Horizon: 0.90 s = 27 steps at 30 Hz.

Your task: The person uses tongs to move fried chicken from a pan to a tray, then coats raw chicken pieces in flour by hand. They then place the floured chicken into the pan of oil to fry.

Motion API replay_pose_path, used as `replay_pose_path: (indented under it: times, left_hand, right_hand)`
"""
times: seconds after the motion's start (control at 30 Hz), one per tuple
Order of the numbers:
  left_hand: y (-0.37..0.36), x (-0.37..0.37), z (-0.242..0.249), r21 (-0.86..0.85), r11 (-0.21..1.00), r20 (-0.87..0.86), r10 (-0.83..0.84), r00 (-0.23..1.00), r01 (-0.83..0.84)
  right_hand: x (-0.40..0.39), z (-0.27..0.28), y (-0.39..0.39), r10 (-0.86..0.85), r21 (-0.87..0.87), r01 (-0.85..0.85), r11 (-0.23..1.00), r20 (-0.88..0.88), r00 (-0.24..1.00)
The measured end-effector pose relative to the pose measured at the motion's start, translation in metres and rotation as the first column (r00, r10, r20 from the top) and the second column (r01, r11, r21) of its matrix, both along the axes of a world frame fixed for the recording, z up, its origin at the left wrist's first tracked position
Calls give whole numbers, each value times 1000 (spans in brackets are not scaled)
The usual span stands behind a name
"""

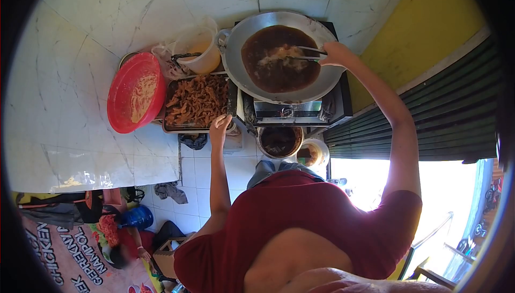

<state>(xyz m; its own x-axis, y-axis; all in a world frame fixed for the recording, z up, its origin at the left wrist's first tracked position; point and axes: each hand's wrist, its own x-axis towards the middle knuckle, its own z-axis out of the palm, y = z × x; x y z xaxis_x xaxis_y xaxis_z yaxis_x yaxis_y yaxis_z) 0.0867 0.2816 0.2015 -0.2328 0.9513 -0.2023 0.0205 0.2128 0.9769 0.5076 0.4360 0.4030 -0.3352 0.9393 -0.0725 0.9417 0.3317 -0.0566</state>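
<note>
My right hand (335,55) is closed around the handle end of metal tongs (307,53). The tongs' tips are down in dark brown oil inside a wide metal wok (238,73), where a pale, foamy patch floats near them. My left hand (220,123) rests at the front corner of a tray (188,130), fingers fairly straight, with nothing visible in them. Heaped in that tray are brown fried pieces (197,100). Beneath the wok is a stove (288,111).
Left of the tray, a red basin (119,100) holds pale batter. A translucent tub (206,59) of yellowish liquid stands behind. Below the stove are a dark-filled pot (280,141) and a white bucket (322,152). Another person's hand (144,254) shows at lower left.
</note>
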Motion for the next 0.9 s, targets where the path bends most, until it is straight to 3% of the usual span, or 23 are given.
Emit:
replay_pose_path:
  times: [0.33,0.53,0.63,0.9]
  left_hand:
    - [0,0,-3,11,1000,-11,-1,1000,1]
    - [0,-1,-2,4,1000,-18,-3,1000,3]
    - [1,-1,-2,2,1000,-29,0,1000,0]
    - [1,-1,0,-18,1000,-14,4,1000,-5]
  right_hand:
    - [11,-18,13,-49,165,49,985,-4,999]
    - [1,-7,2,-73,74,76,994,-50,996]
    - [-9,0,-4,-100,-20,100,995,7,995]
    - [-16,-2,-23,0,-98,-6,995,-64,998]
